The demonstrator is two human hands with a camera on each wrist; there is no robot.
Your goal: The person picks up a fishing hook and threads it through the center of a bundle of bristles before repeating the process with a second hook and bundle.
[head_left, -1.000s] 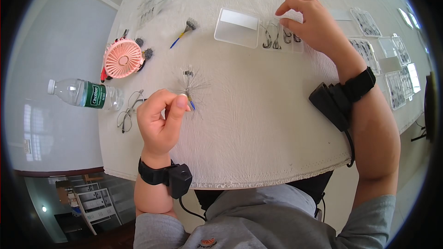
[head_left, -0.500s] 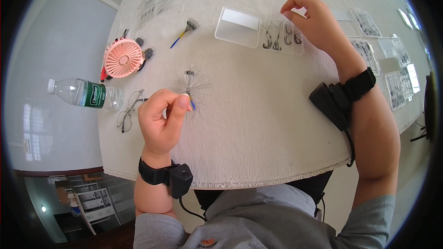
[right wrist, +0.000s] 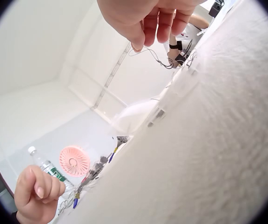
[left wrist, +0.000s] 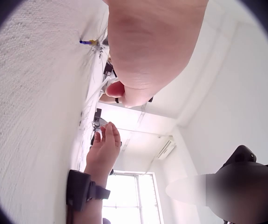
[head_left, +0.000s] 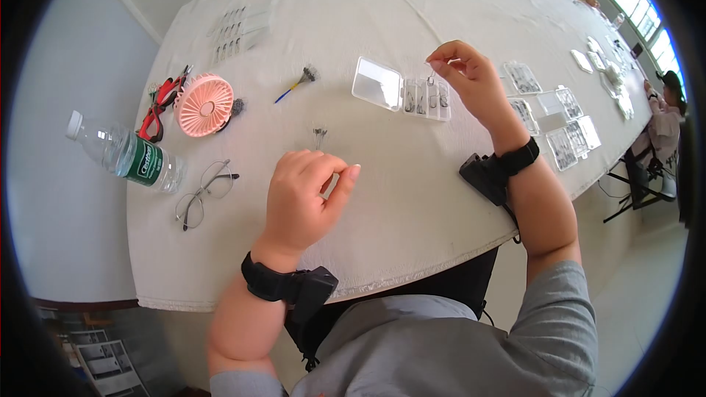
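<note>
My right hand [head_left: 467,81] pinches a fishing hook on a thin line [right wrist: 159,61], held over the hook box [head_left: 428,99]. That clear box has compartments with several dark hooks in them, and its lid lies folded back to the left. My left hand [head_left: 305,195] hovers over the near part of the table, fingers curled and thumb against the index finger; nothing shows between them. Just beyond it is a bundle of thin wires [head_left: 319,134], mostly hidden by the hand in the head view. Its blue and yellow tied stem [left wrist: 89,42] shows in the left wrist view.
To the left are glasses [head_left: 207,192], a water bottle [head_left: 143,162], a pink fan [head_left: 204,105] and red-handled pliers [head_left: 156,114]. Another wire bundle [head_left: 296,84] lies farther back. Several clear hook cases [head_left: 562,148] stand at right. A person [head_left: 665,114] sits beyond them.
The head view has tilted up and shows more of the far table and other people. My right hand has lifted a hook out of the box; my left hand has shifted right.
</note>
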